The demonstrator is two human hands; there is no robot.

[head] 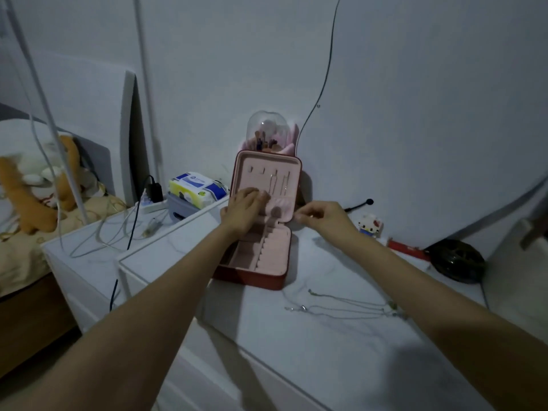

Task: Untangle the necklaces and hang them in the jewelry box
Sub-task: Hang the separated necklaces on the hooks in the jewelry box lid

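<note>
An open red jewelry box (261,280) with pink lining stands on the white dresser, its lid (246,161) upright against the wall. Two thin chains (280,182) hang from hooks on the right of the lid. My left hand (244,209) rests with curled fingers against the lid's lower pocket, left of those chains. My right hand (323,216) hovers at the lid's right edge with fingertips pinched together; whether a chain is between them is too faint to tell. Several thin necklaces (341,307) lie loose on the dresser in front of the box, to the right.
A domed glass stand (267,129) with small items sits behind the lid. A small cat figure (369,225), a red bar (407,250) and a dark round object (456,261) lie right. A tissue pack (197,188), power strip and cables sit left.
</note>
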